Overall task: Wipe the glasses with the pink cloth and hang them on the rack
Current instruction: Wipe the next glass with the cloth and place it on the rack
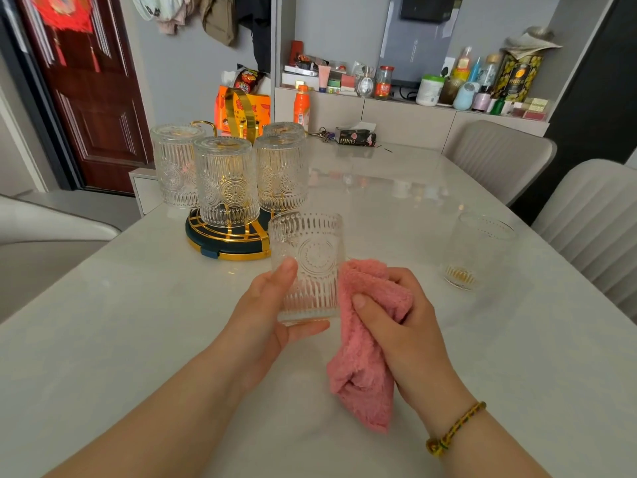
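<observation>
- the left hand (267,313) grips the embossed glass (306,263) upright above the table (138,305), with the thumb on the near side and the fingers curled under the base.
- the right hand (403,322) is clamped on the bunched pink cloth (362,357), whose top fold touches the right side of the glass.
- the step in hand looks like wiping the outside: press the cloth into the ribbed pattern and turn the glass with the left hand so every face gets covered.
- the wall looks slippery, so a firm hold low on the base seems wise. the rim and inside need wiping too.
- the rack (234,253) stands just behind, with four glasses hung upside down. one more glass (481,251) waits on the table to the right.
</observation>
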Demonstrator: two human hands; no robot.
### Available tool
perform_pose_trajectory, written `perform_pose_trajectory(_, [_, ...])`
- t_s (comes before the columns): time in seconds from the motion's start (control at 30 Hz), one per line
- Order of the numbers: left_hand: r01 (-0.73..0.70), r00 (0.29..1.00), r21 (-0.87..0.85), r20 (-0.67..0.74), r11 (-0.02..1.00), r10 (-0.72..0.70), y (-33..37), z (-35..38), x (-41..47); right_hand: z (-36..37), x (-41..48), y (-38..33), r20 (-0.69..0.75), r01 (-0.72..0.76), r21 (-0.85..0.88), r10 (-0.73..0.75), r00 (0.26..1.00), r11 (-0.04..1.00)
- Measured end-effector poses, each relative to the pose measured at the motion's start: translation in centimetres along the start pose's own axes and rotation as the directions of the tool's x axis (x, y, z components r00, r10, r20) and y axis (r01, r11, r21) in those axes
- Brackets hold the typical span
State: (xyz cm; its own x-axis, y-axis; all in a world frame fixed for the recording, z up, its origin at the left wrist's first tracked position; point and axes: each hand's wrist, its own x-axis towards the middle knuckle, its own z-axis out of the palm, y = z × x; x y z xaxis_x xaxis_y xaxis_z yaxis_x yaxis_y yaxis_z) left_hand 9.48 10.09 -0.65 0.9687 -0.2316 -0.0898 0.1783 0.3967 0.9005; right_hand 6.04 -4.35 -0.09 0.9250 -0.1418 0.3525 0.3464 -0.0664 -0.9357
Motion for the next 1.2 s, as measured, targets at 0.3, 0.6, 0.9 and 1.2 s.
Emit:
perform_pose_trajectory(0.3, [0.005, 0.992, 0.199, 0.126, 0.980, -0.030, -0.5, 0.2, -0.2, 0.6, -0.5, 0.3, -0.036, 0.079, -0.071, -0.082, 0.996, 0.994])
perform_pose_trajectory(0.6, [-0.059, 0.997, 0.135, 0.064, 0.989, 0.050, -1.1, -0.2, 0.7, 0.2, 0.0, 0.5, -0.113, 0.120, -0.130, -0.135, 0.984, 0.984])
perform_pose_trajectory(0.9, [0.020, 0.979, 0.224, 0.194, 0.974, -0.064, -0.9, 0.3, -0.2, -0.9, 0.2, -1.2, -0.177, 0.244, -0.225, -0.285, 0.942, 0.943])
perform_pose_trajectory(1.2, [0.018, 0.981, 0.045, 0.191, 0.999, -0.026, -0.7, -0.4, 0.2, -0.2, 0.6, 0.3, -0.107, -0.057, 0.060, 0.063, 0.992, 0.997])
